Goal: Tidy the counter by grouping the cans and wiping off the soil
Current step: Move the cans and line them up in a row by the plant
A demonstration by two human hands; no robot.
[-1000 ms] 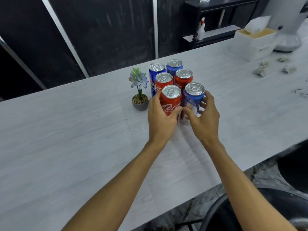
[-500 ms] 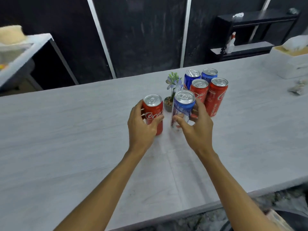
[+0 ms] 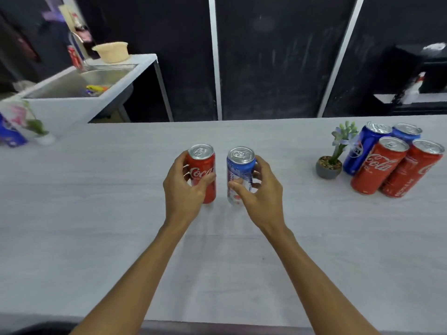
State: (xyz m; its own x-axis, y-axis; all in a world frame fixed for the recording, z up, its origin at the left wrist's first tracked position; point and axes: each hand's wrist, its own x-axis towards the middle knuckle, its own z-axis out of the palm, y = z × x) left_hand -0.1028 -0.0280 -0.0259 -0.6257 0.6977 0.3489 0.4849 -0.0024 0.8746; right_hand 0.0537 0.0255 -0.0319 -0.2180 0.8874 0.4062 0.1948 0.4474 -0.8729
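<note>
The red can [image 3: 205, 170] stands upright just left of the frame's centre, and the blue can [image 3: 240, 171] stands upright just to its right, a narrow gap between them. Both sit low over the pale worktop [image 3: 96, 213]; whether their bases touch it cannot be told.

The left hand [image 3: 185, 192] grips the red can from the near left side. Its thumb lies across the front below the lettering, and its fingers [image 3: 183, 163] curl round the far left of the can. The right hand [image 3: 261, 195] grips the blue can in mirror fashion: thumb on the front near the base, fingers [image 3: 260, 166] curled round the right side. Both forearms are bare and reach up from the bottom edge, converging toward the two cans, wrists nearly straight.

At the right of the frame, well apart from the hands, a red pair [image 3: 378, 166] of cans stands in front of a blue pair [image 3: 362, 151], all four packed close together. Just left of them is a small potted plant [image 3: 329, 166] in a grey pot.

In the upper left, beyond the worktop, is a steel sink [image 3: 72, 85] with a cream bowl [image 3: 112, 52] on its rim. A blurred packet [image 3: 12, 128] shows at the left edge. Dark wall panels with pale strips fill the top of the frame.
</note>
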